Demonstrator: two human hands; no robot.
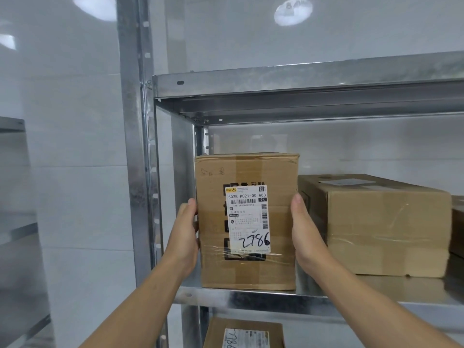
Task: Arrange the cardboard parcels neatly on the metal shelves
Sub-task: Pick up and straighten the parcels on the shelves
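A tall cardboard parcel stands upright at the left end of the middle metal shelf. Its white label, handwritten "2786", faces me. My left hand presses the parcel's left side, thumb at the front edge. Against its right side lies my right hand, thumb up by the front corner. The fingers of both hands are hidden behind the box. A wider, lower parcel lies on the same shelf just to the right, close to my right hand.
The shelf's upright post stands just left of the parcel. An upper shelf hangs above with some headroom. Another labelled parcel lies on the shelf below. A further box edge shows at far right. White tiled wall behind.
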